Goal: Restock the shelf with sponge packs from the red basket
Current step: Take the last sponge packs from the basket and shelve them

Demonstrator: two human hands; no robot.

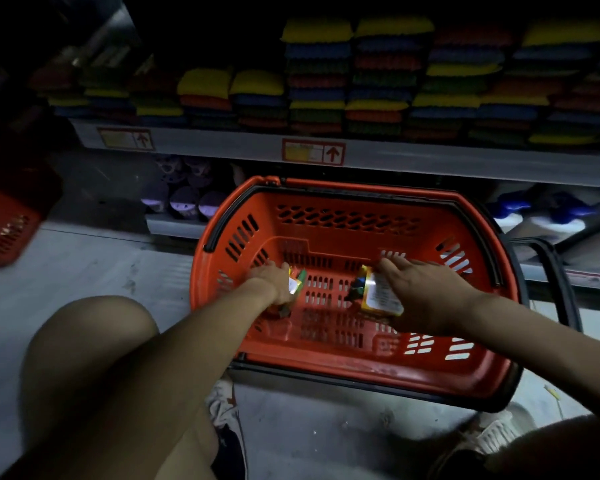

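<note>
In red basket | 2 sponge packs: multicolour, label up

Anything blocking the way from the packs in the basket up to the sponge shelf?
Nothing visible: both hands, left hand and right hand, rest on packs inside the red plastic basket; open air up to the stacked sponge shelf.

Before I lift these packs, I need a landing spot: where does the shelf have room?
Lowest stacks: the colourful sponge stacks at the grey shelf left end, with dark room above. Crowded: the tall right stacks. The red plastic basket floor is bare between left hand and right hand.
</note>
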